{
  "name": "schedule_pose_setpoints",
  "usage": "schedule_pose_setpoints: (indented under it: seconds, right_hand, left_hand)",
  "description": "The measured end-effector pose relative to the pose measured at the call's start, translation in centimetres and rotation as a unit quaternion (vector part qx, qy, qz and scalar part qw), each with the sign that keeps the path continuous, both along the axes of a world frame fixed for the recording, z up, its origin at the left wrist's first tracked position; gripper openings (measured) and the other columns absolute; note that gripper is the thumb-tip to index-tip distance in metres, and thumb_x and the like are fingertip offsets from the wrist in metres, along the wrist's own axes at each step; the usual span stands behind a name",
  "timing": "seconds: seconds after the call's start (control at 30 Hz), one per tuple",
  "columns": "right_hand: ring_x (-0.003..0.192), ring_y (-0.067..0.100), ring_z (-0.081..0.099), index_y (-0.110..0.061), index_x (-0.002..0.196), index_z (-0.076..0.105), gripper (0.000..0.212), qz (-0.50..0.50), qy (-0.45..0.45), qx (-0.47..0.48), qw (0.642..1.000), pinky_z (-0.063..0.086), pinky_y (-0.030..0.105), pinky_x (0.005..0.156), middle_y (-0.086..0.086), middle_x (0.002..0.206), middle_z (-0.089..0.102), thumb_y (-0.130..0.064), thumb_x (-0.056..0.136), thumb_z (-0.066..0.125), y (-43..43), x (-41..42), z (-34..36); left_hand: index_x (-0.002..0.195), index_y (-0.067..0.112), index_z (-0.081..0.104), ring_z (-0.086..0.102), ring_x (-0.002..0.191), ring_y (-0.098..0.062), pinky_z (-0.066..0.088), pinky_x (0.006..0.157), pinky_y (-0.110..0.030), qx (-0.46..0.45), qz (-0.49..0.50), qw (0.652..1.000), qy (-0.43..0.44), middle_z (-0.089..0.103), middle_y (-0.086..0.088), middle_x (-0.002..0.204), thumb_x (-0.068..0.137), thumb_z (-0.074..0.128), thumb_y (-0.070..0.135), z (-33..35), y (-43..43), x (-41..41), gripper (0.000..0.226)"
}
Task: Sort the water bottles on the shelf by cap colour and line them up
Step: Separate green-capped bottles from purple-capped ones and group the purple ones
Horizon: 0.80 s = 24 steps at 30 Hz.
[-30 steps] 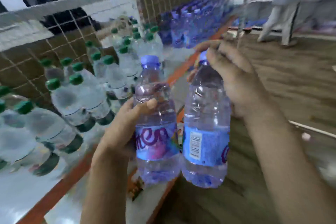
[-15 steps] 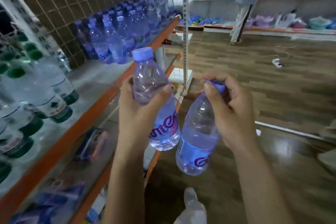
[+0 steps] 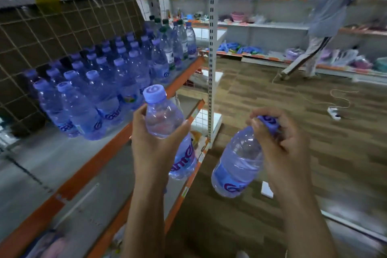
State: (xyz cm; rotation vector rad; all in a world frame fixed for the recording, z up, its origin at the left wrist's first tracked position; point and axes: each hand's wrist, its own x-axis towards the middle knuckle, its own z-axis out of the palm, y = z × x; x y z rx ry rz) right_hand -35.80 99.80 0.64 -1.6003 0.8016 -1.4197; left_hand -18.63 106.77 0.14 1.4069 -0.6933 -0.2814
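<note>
Farthest left stood the block of clear plastic water bottles with purple caps (image 3: 94, 94), packed in rows on the grey metal shelf with the orange front edge (image 3: 52, 163). At the far end of that block a few clear bottles with dark green caps (image 3: 167, 48) stood among the purple ones. On the near side of the block a stretch of grey shelf deck showed.

Just right of the block's near corner, my left hand (image 3: 155, 148) held a clear purple-capped water bottle (image 3: 163, 119) upright. My fingers (image 3: 138, 115) and thumb were wrapped round its shoulder, with the cap free above them. It hung near the block without touching it.

Further right of the block, out over the wood-patterned floor (image 3: 272, 94), my right hand (image 3: 282, 144) gripped a second clear purple-capped bottle (image 3: 236, 165). My fingers were curled over its cap and neck, so the body hung tilted with its base towards the block.

I judged that both bottles belonged with the block. The left one ought to go down first, base flat, snug against the nearest row. The right one needed righting before lowering, since a cap grip lets the body swing. Those light bottles looked easy to topple, so each had to come in from the near side, slowly.
</note>
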Motion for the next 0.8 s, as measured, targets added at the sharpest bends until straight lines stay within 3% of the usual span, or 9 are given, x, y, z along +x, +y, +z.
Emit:
schedule_pose_setpoints:
  seconds: [0.1, 0.2, 0.3, 0.47, 0.63, 0.8]
  right_hand:
    - [0.087, 0.006, 0.065, -0.038, 0.086, 0.063, 0.018, 0.031, 0.007, -0.027, 0.999, 0.049, 0.018, 0.074, -0.013, 0.09, 0.068, -0.02, 0.084, 0.058, -7.1, 1.8, -0.1]
    - [0.086, 0.003, 0.063, -0.032, 0.089, 0.062, 0.016, 0.08, 0.026, -0.061, 0.995, 0.046, 0.012, 0.073, -0.014, 0.09, 0.067, -0.017, 0.086, 0.059, -13.9, 3.9, 0.6]
    - [0.085, 0.0, 0.062, -0.032, 0.087, 0.062, 0.016, 0.126, 0.003, -0.076, 0.989, 0.045, 0.01, 0.073, -0.017, 0.089, 0.067, -0.017, 0.084, 0.059, -20.5, 6.8, 2.2]
    - [0.077, 0.003, 0.062, -0.028, 0.091, 0.06, 0.009, 0.191, -0.061, -0.134, 0.971, 0.047, 0.017, 0.068, -0.007, 0.091, 0.065, -0.022, 0.085, 0.057, -30.1, 14.2, 6.1]
    - [0.087, 0.019, 0.06, -0.029, 0.091, 0.059, 0.016, 0.225, -0.161, -0.209, 0.938, 0.047, 0.036, 0.077, -0.001, 0.092, 0.063, -0.015, 0.084, 0.059, -38.3, 24.3, 10.9]
    - [0.086, 0.01, 0.057, -0.019, 0.092, 0.057, 0.016, 0.254, -0.18, -0.285, 0.906, 0.045, 0.025, 0.079, -0.001, 0.089, 0.06, -0.004, 0.086, 0.058, -45.5, 34.2, 14.9]
  left_hand:
    - [0.103, 0.037, 0.051, 0.066, 0.092, -0.015, 0.055, 0.083, -0.041, 0.002, 0.033, 0.999, -0.024, 0.065, 0.003, 0.103, 0.05, 0.079, 0.043, -0.4, -6.8, 1.1, 0.06]
    - [0.103, 0.033, 0.051, 0.067, 0.091, -0.015, 0.054, 0.085, -0.045, -0.018, 0.071, 0.997, -0.037, 0.066, 0.002, 0.101, 0.057, 0.081, 0.033, -0.1, -12.6, 2.0, 0.054]
    - [0.104, 0.028, 0.052, 0.067, 0.089, -0.013, 0.054, 0.079, -0.036, -0.043, 0.1, 0.993, -0.053, 0.066, 0.005, 0.097, 0.061, 0.08, 0.028, 1.0, -16.9, 3.8, 0.051]
    - [0.107, 0.016, 0.053, 0.067, 0.088, -0.011, 0.05, 0.072, -0.02, -0.095, 0.141, 0.981, -0.093, 0.067, 0.005, 0.093, 0.062, 0.078, 0.023, 5.5, -22.2, 10.3, 0.052]
    - [0.103, 0.015, 0.049, 0.067, 0.082, -0.011, 0.053, 0.072, -0.026, -0.145, 0.143, 0.965, -0.166, 0.062, 0.003, 0.091, 0.057, 0.078, 0.01, 11.6, -27.4, 20.2, 0.054]
    - [0.099, 0.023, 0.048, 0.069, 0.089, -0.018, 0.056, 0.079, -0.039, -0.133, 0.152, 0.954, -0.221, 0.063, 0.0, 0.094, 0.06, 0.08, 0.006, 15.6, -34.6, 30.6, 0.053]
